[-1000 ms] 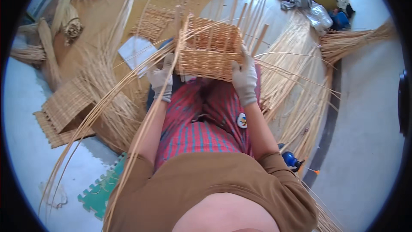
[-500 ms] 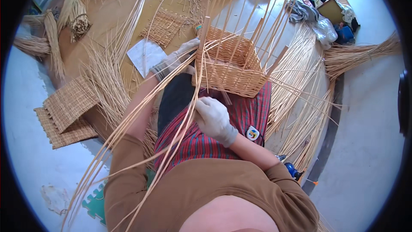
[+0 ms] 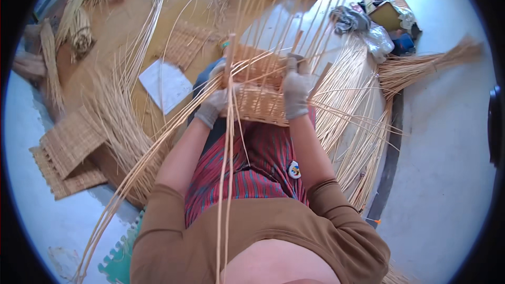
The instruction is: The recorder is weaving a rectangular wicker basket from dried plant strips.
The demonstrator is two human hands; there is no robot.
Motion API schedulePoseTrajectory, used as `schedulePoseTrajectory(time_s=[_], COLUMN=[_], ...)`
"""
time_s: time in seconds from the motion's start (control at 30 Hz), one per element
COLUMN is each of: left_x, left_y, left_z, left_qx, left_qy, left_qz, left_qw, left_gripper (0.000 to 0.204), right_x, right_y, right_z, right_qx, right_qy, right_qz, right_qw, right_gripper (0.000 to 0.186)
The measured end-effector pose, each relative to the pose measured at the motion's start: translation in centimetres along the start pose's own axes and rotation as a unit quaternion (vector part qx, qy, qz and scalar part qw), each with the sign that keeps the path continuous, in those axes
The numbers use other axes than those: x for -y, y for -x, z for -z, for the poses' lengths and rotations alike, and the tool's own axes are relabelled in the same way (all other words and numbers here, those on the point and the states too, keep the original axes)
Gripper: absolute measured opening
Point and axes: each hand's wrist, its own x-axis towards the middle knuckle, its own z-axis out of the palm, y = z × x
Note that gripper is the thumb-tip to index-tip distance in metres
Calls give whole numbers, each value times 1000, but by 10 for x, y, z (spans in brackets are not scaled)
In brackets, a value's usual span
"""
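Observation:
A half-woven wicker basket (image 3: 261, 106) rests over my lap, tall upright canes rising from its walls. My left hand (image 3: 216, 101), in a pale work glove, grips its near left corner, beside a wooden corner stick. My right hand (image 3: 297, 90), gloved the same way, is closed around the right side of the basket at the rim. Motion blur softens both hands' fingers. Long loose weaving canes (image 3: 229, 179) hang from the left corner down over my front, and others trail to the lower left. More cane ends stick out past the right corner.
Loose cane lies in heaps left (image 3: 118, 110) and right (image 3: 350, 100) of me. Woven panels (image 3: 73, 139) sit at the left, another panel (image 3: 184, 44) lies ahead near a white sheet (image 3: 165, 85). Boxes, a plastic bag (image 3: 379, 42) and a tied cane bundle (image 3: 421, 68) stand at the right.
My right hand has let go of the hanging canes and moved up to the basket's right side. The basket has shifted and turned slightly; several canes now hang straighter down my front.

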Motion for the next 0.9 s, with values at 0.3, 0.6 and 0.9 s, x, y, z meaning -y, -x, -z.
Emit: schedulePoseTrajectory(time_s=[0.3, 0.6, 0.9], left_x=[34, -10, -48], left_y=[17, 20, 85], left_z=[27, -26, -57], left_qx=[-106, -100, -148], left_qy=[299, 197, -209], left_qz=[213, 84, -90], left_qw=[924, 972, 962], left_gripper=[76, 83, 33], right_x=[59, -38, -50], right_y=[-6, 50, 60], right_z=[-98, 12, 58], right_qx=[119, 10, -7], right_qy=[289, -194, -86], right_qz=[351, 152, -82], right_qw=[883, 969, 993], right_gripper=[50, 49, 12])
